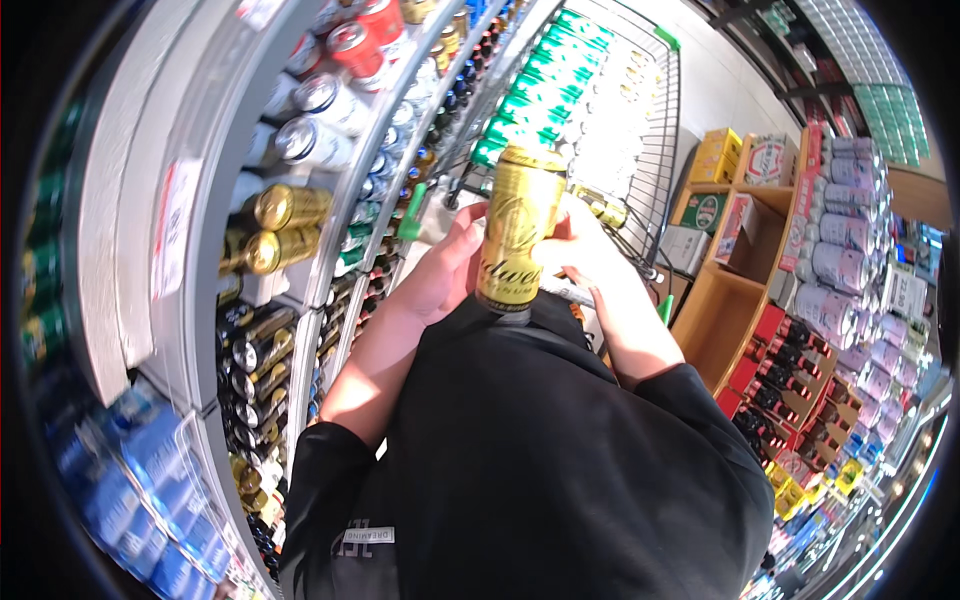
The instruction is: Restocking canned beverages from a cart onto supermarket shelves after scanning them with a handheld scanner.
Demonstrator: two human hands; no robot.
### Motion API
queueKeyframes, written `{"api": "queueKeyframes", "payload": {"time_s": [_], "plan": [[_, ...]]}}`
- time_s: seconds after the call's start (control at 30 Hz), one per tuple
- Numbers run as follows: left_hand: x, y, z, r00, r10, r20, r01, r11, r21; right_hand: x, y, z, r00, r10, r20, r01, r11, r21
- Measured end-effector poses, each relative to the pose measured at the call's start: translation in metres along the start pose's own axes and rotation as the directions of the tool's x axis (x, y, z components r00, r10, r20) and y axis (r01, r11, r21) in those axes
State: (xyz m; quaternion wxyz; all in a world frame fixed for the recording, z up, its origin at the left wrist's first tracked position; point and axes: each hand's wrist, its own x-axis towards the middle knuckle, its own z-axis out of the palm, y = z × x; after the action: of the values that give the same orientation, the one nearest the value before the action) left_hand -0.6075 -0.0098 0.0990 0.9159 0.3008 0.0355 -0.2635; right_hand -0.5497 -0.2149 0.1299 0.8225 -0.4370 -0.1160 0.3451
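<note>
A tall gold Budweiser beer can (520, 225) stands nearly upright in front of my chest, its lid end away from me. My right hand (581, 232) grips it from the right, with the thumb across its side. On the other side, my left hand (452, 266) is curled against the can, its fingers partly hidden behind it. Beyond the hands is a wire shopping cart (664, 127). It holds rows of green cans (544, 82) and pale cans (611, 112) washed out by glare. Some gold cans (604, 206) lie at the cart's near end.
Close on the left runs a metal store shelf (240, 112) with white cans (319, 139), red-topped cans (360, 45) and gold cans (289, 225). Dark bottles (259, 352) fill a level beside it. To the right stands a wooden display rack (724, 307) with boxes and stacked cans (840, 225).
</note>
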Motion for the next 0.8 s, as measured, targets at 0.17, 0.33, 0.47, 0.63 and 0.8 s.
{"api": "queueKeyframes", "payload": {"time_s": [0.17,0.33,0.47,0.63,0.8], "plan": [[-0.063,0.006,-0.007,0.965,0.26,0.012,-0.254,0.929,0.269,0.003,0.022,0.081,0.991,-0.063,-0.122,-0.04,0.718,-0.695],[-0.129,0.005,-0.054,0.984,0.165,0.074,-0.163,0.986,-0.025,-0.025,0.05,0.111,0.986,-0.053,0.155,0.164,0.378,-0.911],[-0.161,-0.001,-0.071,0.952,0.257,0.168,-0.201,0.936,-0.289,-0.059,0.061,0.096,0.871,0.41,-0.271,-0.303,0.015,-0.953],[-0.178,-0.014,-0.089,0.915,0.365,0.171,-0.283,0.884,-0.371,-0.092,0.119,0.033,0.504,0.549,-0.667,-0.696,-0.201,-0.69],[-0.203,-0.023,-0.105,0.948,0.309,0.075,-0.289,0.936,-0.202,-0.117,0.206,-0.045,0.3,0.678,-0.671,-0.95,0.153,-0.27]]}}
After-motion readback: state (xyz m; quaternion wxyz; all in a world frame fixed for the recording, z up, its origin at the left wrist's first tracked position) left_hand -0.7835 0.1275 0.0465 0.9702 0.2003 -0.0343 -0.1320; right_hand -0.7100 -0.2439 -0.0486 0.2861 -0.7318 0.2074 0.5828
